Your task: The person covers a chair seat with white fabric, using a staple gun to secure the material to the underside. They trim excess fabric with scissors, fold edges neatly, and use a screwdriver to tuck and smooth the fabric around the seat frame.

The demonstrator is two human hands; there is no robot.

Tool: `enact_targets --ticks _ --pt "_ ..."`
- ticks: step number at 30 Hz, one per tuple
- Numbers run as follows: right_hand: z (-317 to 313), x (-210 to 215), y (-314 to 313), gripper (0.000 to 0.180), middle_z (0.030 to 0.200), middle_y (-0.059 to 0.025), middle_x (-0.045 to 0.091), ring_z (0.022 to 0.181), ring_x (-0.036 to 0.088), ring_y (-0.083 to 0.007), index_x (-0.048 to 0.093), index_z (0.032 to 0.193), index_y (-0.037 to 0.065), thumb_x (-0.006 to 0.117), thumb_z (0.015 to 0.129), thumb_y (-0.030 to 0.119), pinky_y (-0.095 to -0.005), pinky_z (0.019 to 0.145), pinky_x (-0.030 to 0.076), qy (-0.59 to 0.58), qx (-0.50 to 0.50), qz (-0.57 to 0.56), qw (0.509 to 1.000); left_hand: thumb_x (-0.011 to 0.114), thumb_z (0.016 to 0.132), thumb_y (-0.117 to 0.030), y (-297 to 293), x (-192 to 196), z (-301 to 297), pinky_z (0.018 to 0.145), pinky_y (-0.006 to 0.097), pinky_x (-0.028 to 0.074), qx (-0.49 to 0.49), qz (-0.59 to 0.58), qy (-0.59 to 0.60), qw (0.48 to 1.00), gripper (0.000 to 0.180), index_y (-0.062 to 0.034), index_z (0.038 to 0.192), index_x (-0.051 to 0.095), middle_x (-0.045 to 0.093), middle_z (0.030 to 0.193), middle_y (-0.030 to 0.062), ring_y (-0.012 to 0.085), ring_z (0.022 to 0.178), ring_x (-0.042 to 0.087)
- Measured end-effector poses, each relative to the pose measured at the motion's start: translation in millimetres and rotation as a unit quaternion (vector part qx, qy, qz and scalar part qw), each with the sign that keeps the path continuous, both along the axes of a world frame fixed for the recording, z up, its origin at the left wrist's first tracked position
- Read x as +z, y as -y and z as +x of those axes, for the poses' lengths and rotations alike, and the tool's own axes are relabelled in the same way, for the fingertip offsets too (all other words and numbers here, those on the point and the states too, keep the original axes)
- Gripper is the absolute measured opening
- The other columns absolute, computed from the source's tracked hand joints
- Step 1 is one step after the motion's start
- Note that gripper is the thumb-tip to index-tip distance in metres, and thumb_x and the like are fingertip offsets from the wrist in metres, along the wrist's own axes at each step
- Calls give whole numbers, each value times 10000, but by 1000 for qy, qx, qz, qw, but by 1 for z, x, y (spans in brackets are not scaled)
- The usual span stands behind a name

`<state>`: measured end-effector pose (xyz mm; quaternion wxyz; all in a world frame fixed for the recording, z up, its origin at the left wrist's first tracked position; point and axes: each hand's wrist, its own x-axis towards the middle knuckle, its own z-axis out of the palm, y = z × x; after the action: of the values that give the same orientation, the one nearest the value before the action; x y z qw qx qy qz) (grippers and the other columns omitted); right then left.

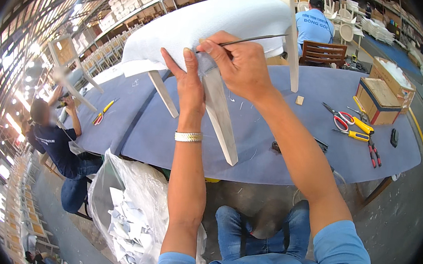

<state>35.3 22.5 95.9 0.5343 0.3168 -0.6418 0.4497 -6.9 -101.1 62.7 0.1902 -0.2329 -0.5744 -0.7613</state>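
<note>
A chair with a pale blue-white fabric seat (180, 23) and whitish wooden legs is tilted over the table in front of me. My left hand (190, 82) is closed around the top of the near chair leg (221, 120), with thumb and forefinger pressing the fabric at the corner. My right hand (249, 70) pinches a thin dark pointed tool (256, 38) at the same corner; one end sticks out to the right. The tool's exact kind and its working end, near my fingertips, are hard to make out.
On the blue-grey table (272, 132) lie red-handled scissors (343, 121), yellow-handled tools (358, 136), red-and-black pliers (373, 154) and a small wood block (300, 100). Cardboard boxes (379, 99) stand at right. A plastic bag of scraps (131, 220) sits below; a co-worker (57, 138) works at left.
</note>
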Motion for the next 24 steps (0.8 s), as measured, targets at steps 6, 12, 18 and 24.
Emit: enact_targets --ticks 6,12,18,24 --pt "26 -13 -37 264 795 -35 719 644 573 -87 748 967 23 626 1012 253 -255 604 465 79 8 -5 997 616 932 -629 7 -7 -2 1196 455 257 -43 10 -11 999 1098 -227 1611 -147 159 1632 256 360 1504 196" --pt "69 -113 -168 386 628 -95 572 582 553 -216 677 880 17 654 970 392 -379 588 453 383 -167 75 906 627 941 -585 6 -6 6 1220 474 215 -53 -5 -15 998 1087 -242 1608 -161 51 1657 254 386 1521 134" --pt "71 -254 -305 382 821 -191 675 808 651 -389 656 837 14 675 900 390 -481 688 481 531 -372 135 749 694 974 -343 -31 -14 -4 1171 482 293 -69 -7 -64 996 1054 -273 1615 -140 91 1666 149 303 1489 191" --pt "74 -330 -319 299 808 -170 686 795 666 -392 666 879 47 667 909 344 -503 693 493 482 -459 17 746 666 996 -310 -30 -2 26 969 353 469 19 -228 -18 973 1054 -139 1595 -184 552 1293 184 221 1156 554"
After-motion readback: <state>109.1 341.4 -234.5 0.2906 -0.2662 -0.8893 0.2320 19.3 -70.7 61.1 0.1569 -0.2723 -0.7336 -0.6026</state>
